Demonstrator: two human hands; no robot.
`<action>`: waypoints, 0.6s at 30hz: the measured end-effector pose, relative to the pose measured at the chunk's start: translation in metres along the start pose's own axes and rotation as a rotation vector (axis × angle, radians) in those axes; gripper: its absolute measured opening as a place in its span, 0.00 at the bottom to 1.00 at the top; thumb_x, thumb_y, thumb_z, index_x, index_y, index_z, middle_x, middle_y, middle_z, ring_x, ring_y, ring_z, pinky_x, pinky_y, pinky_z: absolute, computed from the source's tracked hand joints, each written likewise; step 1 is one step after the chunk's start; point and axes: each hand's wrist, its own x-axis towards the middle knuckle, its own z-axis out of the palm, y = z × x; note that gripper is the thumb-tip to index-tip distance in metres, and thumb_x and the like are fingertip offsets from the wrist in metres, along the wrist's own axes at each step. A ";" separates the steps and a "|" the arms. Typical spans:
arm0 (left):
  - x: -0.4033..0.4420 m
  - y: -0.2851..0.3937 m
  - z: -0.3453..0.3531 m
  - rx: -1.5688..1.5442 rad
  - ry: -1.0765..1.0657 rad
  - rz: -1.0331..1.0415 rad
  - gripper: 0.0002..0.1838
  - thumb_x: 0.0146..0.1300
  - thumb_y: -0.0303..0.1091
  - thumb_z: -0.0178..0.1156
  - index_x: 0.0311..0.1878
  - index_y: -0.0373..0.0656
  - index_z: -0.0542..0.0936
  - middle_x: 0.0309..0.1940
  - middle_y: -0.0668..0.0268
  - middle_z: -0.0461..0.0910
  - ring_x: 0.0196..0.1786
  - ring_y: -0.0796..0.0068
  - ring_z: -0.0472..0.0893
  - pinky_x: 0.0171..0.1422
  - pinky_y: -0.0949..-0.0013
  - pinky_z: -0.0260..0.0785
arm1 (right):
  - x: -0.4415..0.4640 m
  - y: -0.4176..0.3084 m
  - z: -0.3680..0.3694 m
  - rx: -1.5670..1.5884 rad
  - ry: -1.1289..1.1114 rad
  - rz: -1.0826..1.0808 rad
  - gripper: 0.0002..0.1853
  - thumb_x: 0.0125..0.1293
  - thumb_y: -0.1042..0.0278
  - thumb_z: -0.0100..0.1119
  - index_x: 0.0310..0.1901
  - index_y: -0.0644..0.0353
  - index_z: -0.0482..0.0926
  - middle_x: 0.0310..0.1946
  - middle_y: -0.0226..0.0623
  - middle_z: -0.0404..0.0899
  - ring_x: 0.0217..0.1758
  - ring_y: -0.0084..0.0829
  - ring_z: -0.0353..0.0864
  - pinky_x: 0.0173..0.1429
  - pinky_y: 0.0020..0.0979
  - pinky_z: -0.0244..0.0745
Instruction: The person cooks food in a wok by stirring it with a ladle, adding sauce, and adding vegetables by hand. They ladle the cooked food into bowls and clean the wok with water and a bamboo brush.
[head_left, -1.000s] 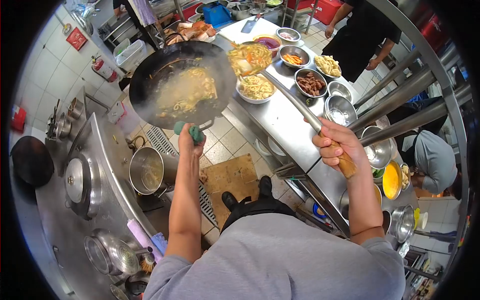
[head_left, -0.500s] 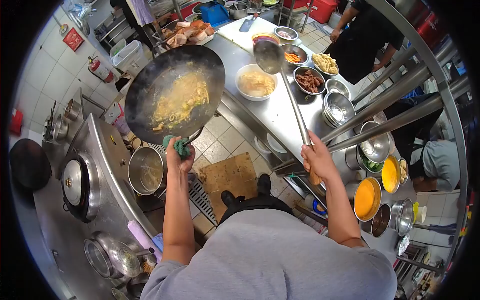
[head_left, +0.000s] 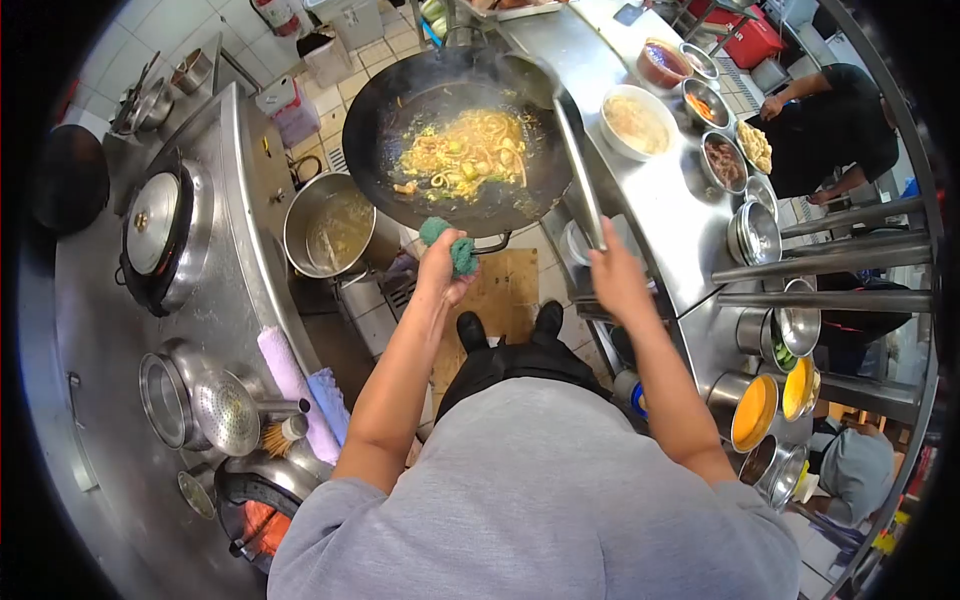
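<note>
My left hand [head_left: 443,268] is closed round a green cloth [head_left: 449,246] at the near handle of a big black wok [head_left: 370,150]. Noodles with egg and bits of green [head_left: 465,155] steam inside it. My right hand [head_left: 618,270], a little blurred, grips the long handle of a ladle [head_left: 578,150], whose bowl is over the wok's right side. Just right of the wok, a white bowl [head_left: 638,122] of food stands on the steel counter [head_left: 650,190].
Metal bowls of meat [head_left: 724,162] and carrot [head_left: 706,103] line the right counter. A steel pot [head_left: 330,225] of liquid is beside the left stove counter [head_left: 225,330]. Steel rails [head_left: 830,262] cross the right. A person in black [head_left: 835,130] and another in grey [head_left: 857,470] are there.
The view has turned left. The wok has gone from tilted to more level, and the ladle's bowl has moved from above the white bowl to over the wok.
</note>
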 end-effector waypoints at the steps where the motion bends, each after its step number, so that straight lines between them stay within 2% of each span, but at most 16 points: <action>1: -0.003 -0.002 -0.002 0.026 0.027 0.020 0.06 0.58 0.34 0.57 0.35 0.45 0.71 0.24 0.67 0.72 0.23 0.73 0.72 0.23 0.69 0.65 | 0.002 -0.017 0.020 -0.100 -0.031 0.083 0.29 0.67 0.63 0.48 0.69 0.56 0.55 0.37 0.64 0.77 0.44 0.61 0.76 0.49 0.50 0.71; 2: -0.004 -0.003 -0.003 0.052 0.050 0.043 0.07 0.58 0.34 0.57 0.37 0.45 0.71 0.25 0.67 0.73 0.24 0.73 0.73 0.24 0.68 0.66 | 0.000 -0.015 0.046 -0.002 -0.034 0.003 0.29 0.67 0.63 0.49 0.68 0.57 0.56 0.37 0.64 0.77 0.40 0.60 0.77 0.45 0.51 0.72; 4: 0.003 -0.005 -0.015 0.055 0.080 0.040 0.07 0.59 0.35 0.55 0.38 0.45 0.71 0.26 0.67 0.73 0.25 0.73 0.72 0.25 0.67 0.65 | -0.015 0.001 0.084 0.260 -0.183 -0.154 0.30 0.66 0.64 0.50 0.68 0.60 0.56 0.40 0.65 0.76 0.39 0.60 0.78 0.44 0.49 0.72; 5: 0.005 -0.003 -0.026 0.081 0.063 0.007 0.07 0.59 0.35 0.55 0.38 0.46 0.71 0.26 0.68 0.72 0.25 0.73 0.72 0.25 0.67 0.64 | -0.022 -0.007 0.068 0.261 -0.182 -0.154 0.30 0.66 0.64 0.50 0.68 0.60 0.56 0.40 0.65 0.76 0.39 0.60 0.78 0.44 0.49 0.72; 7: 0.010 -0.001 -0.047 0.084 0.060 -0.056 0.07 0.60 0.35 0.54 0.39 0.46 0.71 0.26 0.68 0.71 0.23 0.72 0.71 0.24 0.67 0.63 | -0.033 -0.016 0.015 0.800 -0.615 0.167 0.32 0.66 0.68 0.53 0.70 0.56 0.53 0.22 0.35 0.71 0.18 0.23 0.70 0.24 0.29 0.69; 8: 0.010 0.002 -0.054 0.085 0.066 -0.059 0.07 0.60 0.35 0.54 0.39 0.46 0.71 0.26 0.68 0.71 0.23 0.72 0.71 0.24 0.67 0.63 | -0.026 -0.018 0.009 0.723 -0.584 0.181 0.32 0.66 0.69 0.52 0.70 0.54 0.54 0.21 0.36 0.71 0.18 0.24 0.71 0.24 0.30 0.68; 10: 0.002 -0.001 -0.069 0.103 0.054 -0.082 0.07 0.59 0.35 0.54 0.39 0.46 0.71 0.26 0.68 0.71 0.23 0.71 0.71 0.24 0.66 0.63 | -0.005 -0.017 0.041 0.201 -0.146 -0.185 0.31 0.67 0.67 0.51 0.70 0.56 0.55 0.22 0.41 0.74 0.19 0.29 0.74 0.27 0.34 0.70; 11: -0.001 -0.001 -0.071 0.110 0.050 -0.082 0.07 0.59 0.36 0.55 0.39 0.46 0.71 0.26 0.68 0.71 0.23 0.71 0.70 0.24 0.66 0.64 | 0.008 -0.013 0.060 -0.028 0.003 -0.191 0.30 0.67 0.66 0.51 0.69 0.56 0.56 0.24 0.46 0.77 0.21 0.36 0.77 0.30 0.37 0.72; 12: -0.004 0.001 -0.068 0.112 0.050 -0.082 0.07 0.59 0.36 0.55 0.39 0.46 0.71 0.26 0.68 0.71 0.23 0.71 0.70 0.24 0.66 0.64 | 0.009 -0.016 0.073 -0.027 0.004 -0.191 0.30 0.67 0.66 0.51 0.69 0.56 0.56 0.24 0.46 0.77 0.21 0.36 0.77 0.30 0.37 0.72; 14: -0.011 0.003 -0.059 0.093 0.147 -0.099 0.08 0.59 0.36 0.55 0.39 0.46 0.71 0.26 0.68 0.70 0.23 0.71 0.71 0.24 0.66 0.64 | 0.011 -0.021 0.096 0.225 -0.177 -0.015 0.30 0.65 0.64 0.51 0.68 0.60 0.57 0.51 0.62 0.72 0.55 0.56 0.72 0.57 0.43 0.68; 15: -0.008 0.004 -0.061 0.093 0.146 -0.102 0.08 0.59 0.36 0.55 0.39 0.46 0.71 0.26 0.68 0.70 0.23 0.71 0.71 0.24 0.66 0.64 | -0.003 -0.013 0.110 0.204 -0.136 -0.175 0.30 0.66 0.63 0.51 0.67 0.61 0.58 0.52 0.63 0.72 0.55 0.58 0.72 0.58 0.43 0.67; 16: -0.003 0.003 -0.065 0.096 0.146 -0.102 0.08 0.59 0.36 0.55 0.39 0.46 0.71 0.26 0.68 0.71 0.23 0.71 0.71 0.24 0.66 0.64 | -0.019 -0.017 0.107 0.294 -0.315 -0.089 0.29 0.66 0.63 0.52 0.68 0.57 0.58 0.42 0.55 0.78 0.43 0.47 0.80 0.46 0.40 0.74; 18: 0.002 0.005 -0.067 0.100 0.147 -0.102 0.08 0.59 0.36 0.55 0.39 0.46 0.72 0.26 0.68 0.71 0.23 0.71 0.71 0.24 0.66 0.64 | -0.041 -0.034 0.061 0.552 -0.644 0.166 0.30 0.66 0.65 0.53 0.69 0.51 0.59 0.30 0.38 0.76 0.30 0.27 0.77 0.32 0.30 0.74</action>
